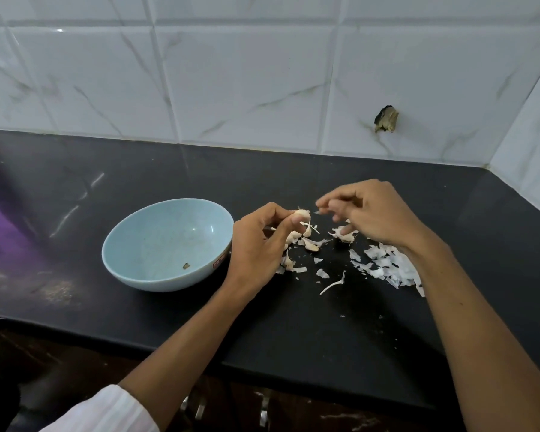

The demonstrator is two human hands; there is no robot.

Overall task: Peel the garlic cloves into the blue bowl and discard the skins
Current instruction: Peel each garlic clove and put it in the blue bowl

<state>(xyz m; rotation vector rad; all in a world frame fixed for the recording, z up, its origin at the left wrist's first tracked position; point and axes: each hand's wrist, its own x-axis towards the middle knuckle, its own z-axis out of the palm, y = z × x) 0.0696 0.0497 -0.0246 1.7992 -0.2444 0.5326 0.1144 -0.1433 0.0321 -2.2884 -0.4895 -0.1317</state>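
My left grip [259, 241] hangs just right of the blue bowl [128, 269], its fingers and thumb curled round a garlic clove [303, 216] held up at the fingertips, with papery shreds dangling from it. My right grip [371, 213] is farther right of the bowl, level with the clove and close beside it. Its thumb and forefinger pinch a thin sliver of skin [318, 211], which is blurred, and the other fingers are curled downward. The bowl sits upright on the black tabletop [293, 338] and holds only a small brownish speck [186, 265] near its front wall. I see no peeled clove inside it. Loose cloves [309, 244] lie on the tabletop just right of the bowl, under and between my two grips, mixed with torn bits of skin. Farther right of the bowl, partly under my right wrist, the peeled skins [387, 266] lie in a scattered white heap. A thin pale stalk [332, 285] lies between that heap and the bowl. Behind the bowl rises the white tiled wall [231, 88]. A white sleeve [106, 413] covers my left arm near the elbow.
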